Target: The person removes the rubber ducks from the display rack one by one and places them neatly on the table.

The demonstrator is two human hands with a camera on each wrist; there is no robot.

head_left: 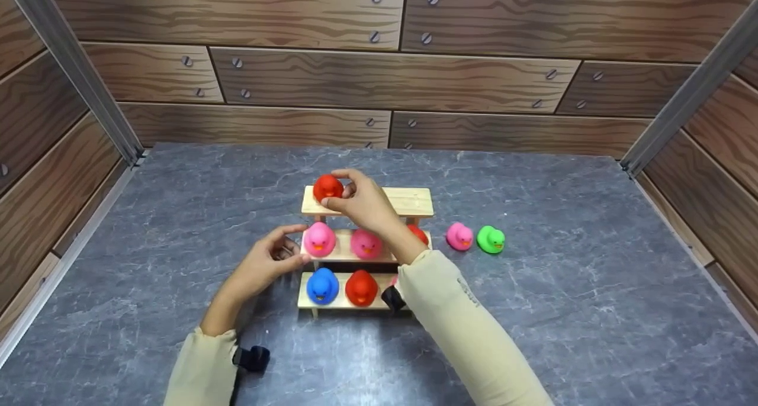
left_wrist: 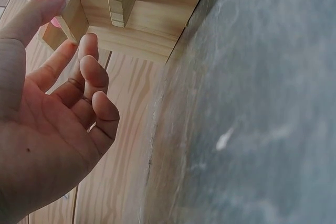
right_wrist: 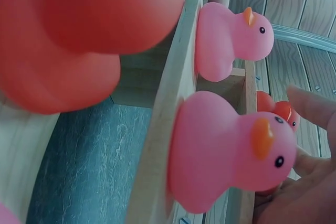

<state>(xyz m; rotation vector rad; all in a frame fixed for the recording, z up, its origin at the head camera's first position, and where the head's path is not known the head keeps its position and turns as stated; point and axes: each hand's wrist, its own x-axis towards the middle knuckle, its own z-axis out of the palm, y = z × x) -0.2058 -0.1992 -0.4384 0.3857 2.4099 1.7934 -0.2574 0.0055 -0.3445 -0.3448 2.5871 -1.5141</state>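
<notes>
At stand's 11 o'clock, top tier (clock centred on stand, head view): held red duck (head_left: 328,187), at the 9 o'clock end of the board, beak to 6; can't tell if its full wt is on the wood.
R hand (head_left: 368,205): pinches that duck btwn thumb & fingers from its 3 o'clock side, prob. so the base is free to sit flat.
L hand (head_left: 260,265): at 9 o'clock, thumb & index gripping the mid tier's end; other fingers loosely curled, nothing in them. Likely there to brace vs. nudges from R.
Wooden stand (head_left: 410,201): 3 stepped tiers, presumably so rear rows show over front ones.
Mid tier: near pink duck (head_left: 320,240) by L thumb, centre pink duck (head_left: 366,244), then rear red duck (head_left: 419,234) twd 3 o'clock, part-hidden by R wrist. Gaps btwn them, prob. for finger room.
Btm tier: blue duck (head_left: 323,286) at 7 o'clock, front red duck (head_left: 361,288) at 6; pink bit beyond, mostly hidden by R sleeve (head_left: 468,317) & wrist unit (head_left: 392,298), so can't ID.
Surface (head_left: 592,287), 3 o'clock: loose pink duck (head_left: 459,237) & green duck (head_left: 491,239), side by side, off the stand, within easy R reach.
</notes>
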